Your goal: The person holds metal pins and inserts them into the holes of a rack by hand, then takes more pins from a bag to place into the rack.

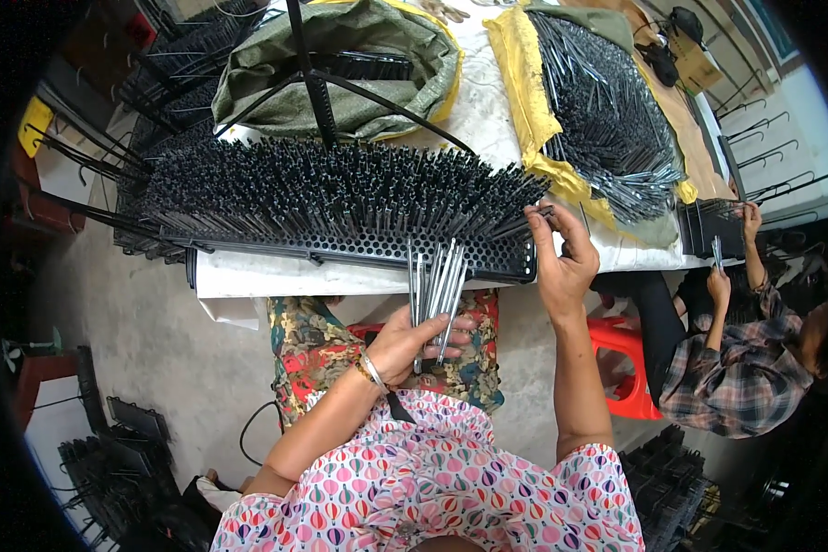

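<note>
Left grip (400, 345), the person's own, below the front edge of the rack: the thumb crosses the near face of a fanned bundle of slim silvery rods (445, 287), with the fingers partly spread behind it. The rods are held toward their lower ends, which project a little below the thumb; their longer upper parts slant up and away from the palm. The upper tips overlap the rack's front edge in this view; contact between them cannot be told.

Right grip (569, 264), at the right end of the rack: thumb and forefinger are brought together at the tips on a dark rod end (546, 212), the other fingers curled. The rod end lies between the fingertips, well above the palm; whether it is seated in a hole cannot be told.

The black perforated rack (359, 246) lies along the white-covered counter (290, 273). Dense standing rods (331, 189) fill its rear, while several front rows of holes are bare. Behind are a green sack (262, 83) and, to the right, a yellow-edged sack (517, 69) of loose rods (603, 120).
</note>
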Motion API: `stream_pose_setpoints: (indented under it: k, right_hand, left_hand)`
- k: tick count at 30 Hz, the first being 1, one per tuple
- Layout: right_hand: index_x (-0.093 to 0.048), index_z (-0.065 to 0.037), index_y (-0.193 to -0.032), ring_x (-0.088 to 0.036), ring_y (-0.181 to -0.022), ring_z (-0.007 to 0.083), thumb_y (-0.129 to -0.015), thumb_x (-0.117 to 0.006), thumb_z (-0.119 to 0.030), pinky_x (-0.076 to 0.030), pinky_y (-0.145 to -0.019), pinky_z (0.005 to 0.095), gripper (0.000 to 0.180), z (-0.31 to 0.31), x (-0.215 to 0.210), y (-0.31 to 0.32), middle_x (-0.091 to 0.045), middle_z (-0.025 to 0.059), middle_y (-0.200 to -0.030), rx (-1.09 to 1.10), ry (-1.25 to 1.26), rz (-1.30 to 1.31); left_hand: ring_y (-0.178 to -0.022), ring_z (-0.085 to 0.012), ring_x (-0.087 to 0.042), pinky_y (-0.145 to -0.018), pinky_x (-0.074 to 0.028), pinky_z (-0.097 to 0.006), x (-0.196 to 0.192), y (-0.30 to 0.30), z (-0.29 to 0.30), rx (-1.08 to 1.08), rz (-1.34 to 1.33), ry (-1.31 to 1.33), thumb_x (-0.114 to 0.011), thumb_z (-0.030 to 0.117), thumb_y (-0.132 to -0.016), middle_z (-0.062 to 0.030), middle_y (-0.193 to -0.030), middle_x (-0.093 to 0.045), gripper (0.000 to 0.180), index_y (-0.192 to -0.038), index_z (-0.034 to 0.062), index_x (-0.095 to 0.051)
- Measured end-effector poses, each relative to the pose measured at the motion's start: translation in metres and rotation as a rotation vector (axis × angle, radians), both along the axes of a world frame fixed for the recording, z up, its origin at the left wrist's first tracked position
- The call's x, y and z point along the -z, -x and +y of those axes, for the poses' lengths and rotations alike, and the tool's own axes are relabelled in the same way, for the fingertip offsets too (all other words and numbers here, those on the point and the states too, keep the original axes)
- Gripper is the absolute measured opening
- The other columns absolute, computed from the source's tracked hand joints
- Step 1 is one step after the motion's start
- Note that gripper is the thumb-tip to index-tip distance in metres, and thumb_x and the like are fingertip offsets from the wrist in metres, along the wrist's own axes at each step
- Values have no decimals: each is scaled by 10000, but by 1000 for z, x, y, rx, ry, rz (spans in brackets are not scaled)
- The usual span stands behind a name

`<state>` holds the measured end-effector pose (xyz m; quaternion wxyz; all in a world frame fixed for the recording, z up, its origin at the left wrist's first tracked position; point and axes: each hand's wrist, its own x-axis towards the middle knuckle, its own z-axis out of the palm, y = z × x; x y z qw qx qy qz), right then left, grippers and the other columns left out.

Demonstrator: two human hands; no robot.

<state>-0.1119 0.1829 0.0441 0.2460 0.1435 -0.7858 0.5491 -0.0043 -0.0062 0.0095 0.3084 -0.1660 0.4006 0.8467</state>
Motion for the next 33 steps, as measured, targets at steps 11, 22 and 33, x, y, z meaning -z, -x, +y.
stream_pose_setpoints:
  k: [11, 22, 33]
  right_hand:
    - [-613, 7, -1024, -615, -729, 153, -785, -657, 10, -484, -674, 261, 244, -3, 1, -1, -673, 94, -868, -53, -128, 28]
    - [-652, -28, -980, -577, -778, 254, -724, -691, -20, -449, -683, 335, 259, -13, -3, -5, -611, 109, -902, -14, -556, 361]
    - [-629, 67, -970, -540, -653, 66, -809, -685, -138, -430, -562, 207, 266, -20, 1, -39, -629, 64, -802, -137, -30, -505]
  left_hand:
    - [-937, -212, -620, -748, -557, -317, 2, 1, 2, -29, 1, -17, -501, 147, -929, -173, -1118, -596, 262, -1129, -22, -507]
    - [-961, -204, -616, -762, -551, -315, 4, 1, 1, -27, -21, -29, -525, 147, -918, -146, -1116, -607, 263, -1136, 0, -528]
    - [-877, -147, -620, -707, -523, -253, -6, -3, -2, 82, 134, 39, -540, 148, -910, -108, -1056, -633, 282, -1163, 22, -532]
